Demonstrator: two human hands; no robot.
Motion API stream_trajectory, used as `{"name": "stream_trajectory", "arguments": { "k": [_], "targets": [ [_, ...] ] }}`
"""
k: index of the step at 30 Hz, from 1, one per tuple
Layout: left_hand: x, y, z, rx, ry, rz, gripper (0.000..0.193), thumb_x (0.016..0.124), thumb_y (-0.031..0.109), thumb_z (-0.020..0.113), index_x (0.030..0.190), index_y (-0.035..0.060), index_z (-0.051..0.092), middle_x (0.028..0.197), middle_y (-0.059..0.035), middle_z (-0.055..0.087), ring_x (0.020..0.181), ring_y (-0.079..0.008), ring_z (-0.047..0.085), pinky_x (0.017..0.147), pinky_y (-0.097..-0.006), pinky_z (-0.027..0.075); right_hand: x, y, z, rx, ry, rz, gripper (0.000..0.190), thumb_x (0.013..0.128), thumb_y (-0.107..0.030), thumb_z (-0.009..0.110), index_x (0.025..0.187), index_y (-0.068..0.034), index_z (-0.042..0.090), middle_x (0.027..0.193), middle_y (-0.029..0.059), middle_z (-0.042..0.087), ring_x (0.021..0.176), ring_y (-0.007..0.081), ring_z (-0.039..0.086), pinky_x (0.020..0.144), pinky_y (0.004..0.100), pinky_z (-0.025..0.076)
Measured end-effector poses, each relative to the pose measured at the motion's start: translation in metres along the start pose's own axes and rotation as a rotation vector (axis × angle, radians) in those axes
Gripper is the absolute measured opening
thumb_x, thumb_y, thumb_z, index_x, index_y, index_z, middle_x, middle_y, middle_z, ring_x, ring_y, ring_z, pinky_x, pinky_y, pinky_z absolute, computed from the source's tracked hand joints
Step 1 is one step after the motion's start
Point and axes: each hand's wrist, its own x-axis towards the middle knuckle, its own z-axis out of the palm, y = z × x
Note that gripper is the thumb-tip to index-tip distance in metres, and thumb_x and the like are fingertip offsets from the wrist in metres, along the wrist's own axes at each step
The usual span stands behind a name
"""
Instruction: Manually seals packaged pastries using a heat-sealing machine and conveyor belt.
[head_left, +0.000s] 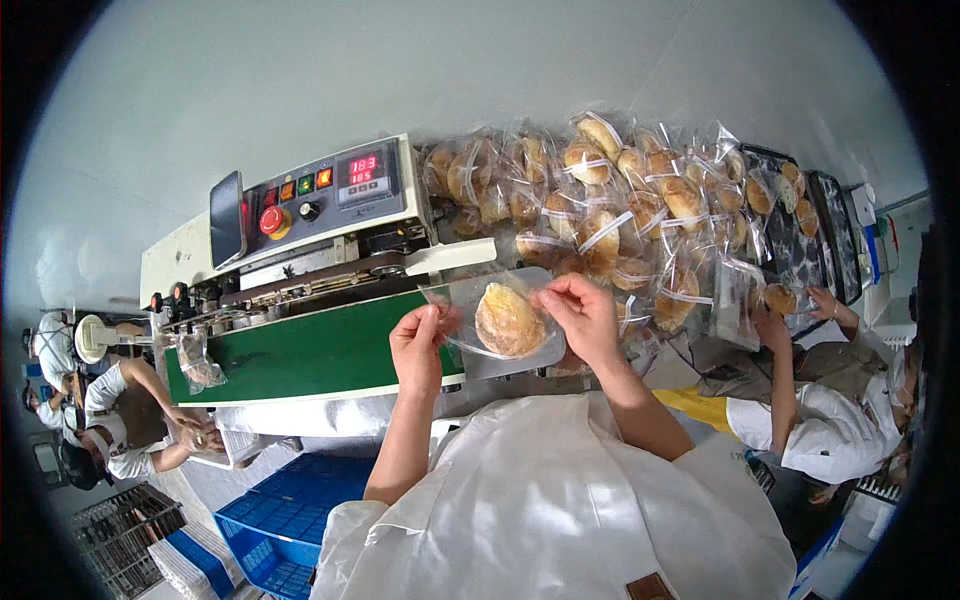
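Note:
A clear plastic bag with a round bread bun (510, 321) in it hangs between my two hands. My left hand (420, 349) pinches the bag's left edge, and my right hand (586, 315) grips its right side beside the bun. Behind the bag is the right end of the green conveyor belt (300, 349) of a band sealing machine (322, 202). Near the belt's far left end lies a bagged bread piece (196, 361). Many bagged buns (600, 232) are heaped to the right of the machine.
At the right, a co-worker's hands (772, 330) hold a bagged bun near dark trays (799, 255). Another co-worker (124, 412) works at the left by a white basket (236, 446). Blue plastic crates (289, 502) stand below the belt. A phone (227, 220) leans on the machine.

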Motion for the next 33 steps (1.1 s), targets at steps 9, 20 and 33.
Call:
{"name": "stream_trajectory", "arguments": {
  "k": [9,20,33],
  "targets": [
    [0.047,0.0,-0.018,-0.046,0.385,-0.078,0.013,0.079,0.014,0.057,0.075,0.0024,0.054,0.071,-0.0047,0.056,0.058,-0.0113,0.054,0.053,-0.023,0.048,0.055,0.065,0.033,0.55,0.093,0.626,0.007,0.078,-0.01,0.055,0.076,-0.004,0.051,0.072,0.0086,0.059,0.059,0.0119,0.055,0.051,0.025,0.045],
    [0.023,0.052,-0.106,0.122,0.576,0.244,0.023,0.083,0.019,0.054,0.103,0.0079,0.054,0.101,-0.003,0.056,0.096,-0.0118,0.051,0.077,-0.03,0.041,0.074,0.077,-0.055,-0.369,0.65,-0.087,0.016,0.072,0.001,0.059,0.087,-0.002,0.054,0.074,0.0037,0.054,0.062,0.0098,0.049,0.057,0.0202,0.041],
    [-0.027,0.052,-0.006,0.309,0.07,0.393,0.012,0.08,0.003,0.049,0.091,0.0033,0.056,0.096,-0.0049,0.057,0.089,-0.0117,0.052,0.074,-0.0242,0.041,0.018,0.076,-0.101,0.797,0.33,0.308,0.015,0.082,-0.014,0.053,0.097,-0.014,0.051,0.092,-0.0009,0.055,0.082,0.0111,0.051,0.062,0.029,0.043]
  ]
}}
